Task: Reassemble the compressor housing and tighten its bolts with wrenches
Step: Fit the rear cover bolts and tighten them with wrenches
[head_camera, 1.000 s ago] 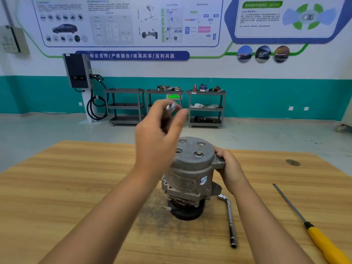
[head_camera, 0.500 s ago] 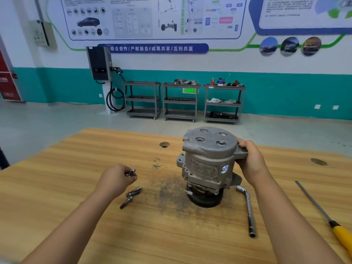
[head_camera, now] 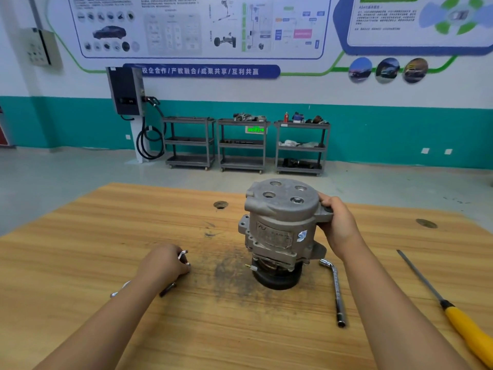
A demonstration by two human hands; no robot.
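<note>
While my right hand [head_camera: 338, 222] grips a side lug of the compressor [head_camera: 277, 225], which stands upright mid-worktop [head_camera: 93, 236], my left hand [head_camera: 162, 263] pinches a bolt [head_camera: 183, 256] well left of it, and an L-shaped socket wrench [head_camera: 336, 292] lies just right of its base.

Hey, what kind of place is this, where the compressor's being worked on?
Most likely an automotive training workshop: car-technology posters cover the wall, an EV charging unit stands beside grey parts carts, and a compressor sits on a wooden workbench.
</note>
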